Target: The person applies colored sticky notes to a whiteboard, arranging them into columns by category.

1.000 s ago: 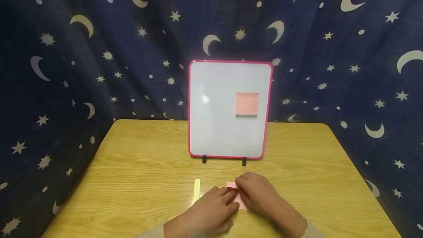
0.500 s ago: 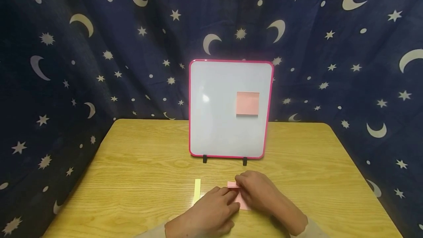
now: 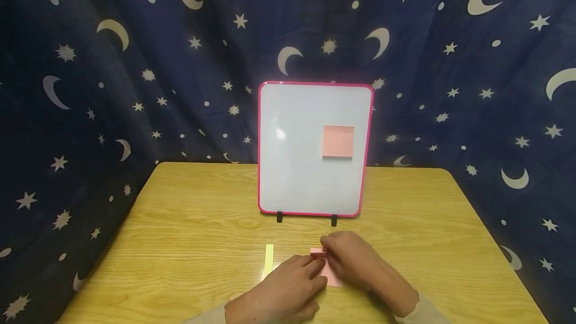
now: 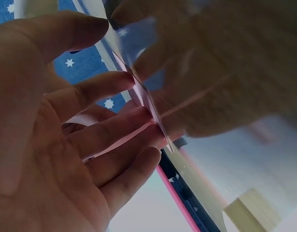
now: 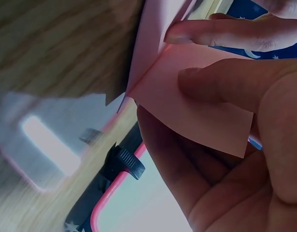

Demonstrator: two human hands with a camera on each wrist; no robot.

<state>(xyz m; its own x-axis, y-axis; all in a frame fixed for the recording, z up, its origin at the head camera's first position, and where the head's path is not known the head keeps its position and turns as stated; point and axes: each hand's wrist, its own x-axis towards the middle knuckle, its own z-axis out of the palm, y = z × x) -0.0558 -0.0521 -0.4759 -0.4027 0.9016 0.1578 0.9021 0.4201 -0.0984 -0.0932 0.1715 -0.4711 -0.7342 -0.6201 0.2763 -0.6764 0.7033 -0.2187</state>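
A pink sticky note (image 3: 332,278) lies on the table under my hands, with one part creased and lifted at its far side. My right hand (image 3: 355,264) pinches that raised flap (image 5: 216,121); the right wrist view shows the thumb on its face and a finger behind it. Extended fingers of my left hand (image 3: 288,286) rest on the pink paper, holding it against the table, and the left wrist view shows their tips along the paper's edge. Left of the hands lies a narrow yellow strip (image 3: 269,259), partly covered by the left hand.
Behind the hands a pink-framed whiteboard (image 3: 292,179) stands upright on black feet (image 3: 334,220). Another pink sticky note (image 3: 338,141) is stuck on its right half. The wooden table (image 3: 198,224) ends against a dark blue curtain (image 3: 202,64) with moons and stars.
The right hand has shifted very slightly away from the body, and the pink flap it holds looks a bit narrower now. My left hand has stayed in place.
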